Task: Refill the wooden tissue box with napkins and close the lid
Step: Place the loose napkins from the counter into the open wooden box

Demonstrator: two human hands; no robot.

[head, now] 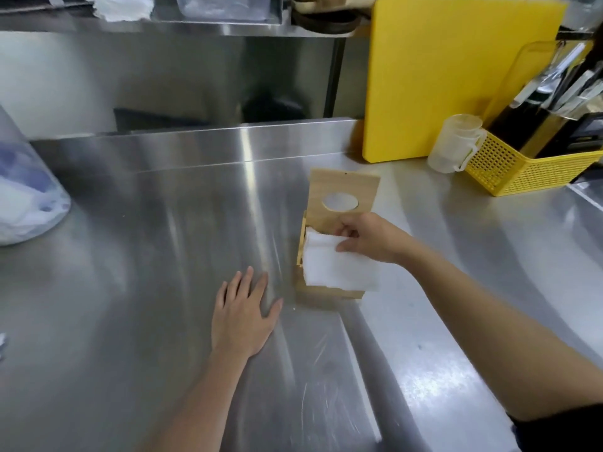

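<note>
Head view: wooden box (329, 290) sits on the steel counter (156, 223), right of centre, lid (344, 194) swung up and standing open behind it, oval hole in the lid facing the camera. White napkins (339, 265) fill the open top, stack sticking up above the rim and hanging a bit past the box's near and right edges. Right hand (368, 238) is on the far right corner of the stack, thumb and fingers pinched together on the top napkin edge, just under the lower edge of the lid. So the napkins lie in front of and below the grip, spreading toward the camera from the pinch. Cannot tell if the fingers also touch the lid. Left hand (243, 313) lies flat on the counter, palm down, fingers spread, gripping nothing, just left of the box and not touching it. Further out: yellow cutting board (450, 76) stands upright behind the box at the back. Clear plastic cup (455, 143) beside it, touching a yellow mesh basket (522, 164) with utensils at the far right. Plastic bag (23, 190) at the left edge, well apart from the box. Motion blur on the counter.
</note>
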